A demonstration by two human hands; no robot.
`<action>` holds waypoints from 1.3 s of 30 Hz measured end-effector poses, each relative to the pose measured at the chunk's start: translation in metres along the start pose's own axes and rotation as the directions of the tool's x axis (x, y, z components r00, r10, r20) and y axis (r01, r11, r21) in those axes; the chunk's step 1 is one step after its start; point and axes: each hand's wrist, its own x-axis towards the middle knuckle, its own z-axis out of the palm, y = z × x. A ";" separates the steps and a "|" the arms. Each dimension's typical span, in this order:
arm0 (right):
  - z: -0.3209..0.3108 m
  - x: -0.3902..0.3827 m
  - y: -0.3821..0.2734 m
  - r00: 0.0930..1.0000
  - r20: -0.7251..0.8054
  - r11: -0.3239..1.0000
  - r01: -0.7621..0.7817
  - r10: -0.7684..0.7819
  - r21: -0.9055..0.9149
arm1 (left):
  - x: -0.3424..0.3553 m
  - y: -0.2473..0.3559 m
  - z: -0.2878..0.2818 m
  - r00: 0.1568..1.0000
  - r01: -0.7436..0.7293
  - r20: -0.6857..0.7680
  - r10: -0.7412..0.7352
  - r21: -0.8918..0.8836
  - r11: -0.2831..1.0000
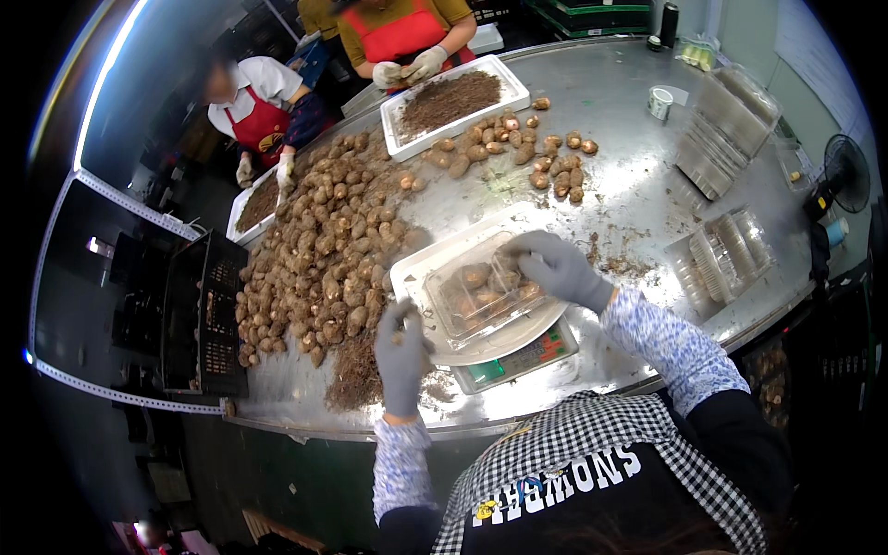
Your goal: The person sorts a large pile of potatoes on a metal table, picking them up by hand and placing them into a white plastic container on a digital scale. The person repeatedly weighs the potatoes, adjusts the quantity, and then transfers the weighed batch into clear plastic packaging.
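Observation:
A clear plastic clamshell (467, 316) holding several brown tubers (476, 276) lies in a pale tray (425, 348) on a digital scale (546, 351). My gloved right hand (560, 268) is closed on the clamshell at its upper right. At the tray's left rim is my gloved left hand (400, 356), fingers curled; whatever they hold is too small to make out. A big heap of tubers (342, 231) with loose root debris (351, 379) lies just left of the tray.
Two co-workers (398, 32) (254, 120) work across the steel table (610, 157) at white trays (394, 141) (238, 239). Stacked empty clamshells (721, 120) (726, 254), a cup (659, 104) and a fan (842, 176) are on the right. A black crate (194, 314) stands left.

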 end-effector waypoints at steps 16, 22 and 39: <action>-0.006 -0.061 0.001 0.743 0.237 0.591 -0.649 0.625 0.479 | -0.027 -0.031 0.001 0.882 0.322 0.393 -0.260 -0.099 0.942; 0.004 -0.066 0.010 0.829 0.145 0.685 -0.533 0.541 0.496 | -0.028 -0.035 0.006 0.884 0.309 0.406 -0.230 -0.142 0.940; -0.107 -0.158 -0.066 0.729 -0.445 0.467 0.193 0.520 0.863 | -0.116 0.033 0.252 0.660 0.013 0.743 0.112 -0.160 0.987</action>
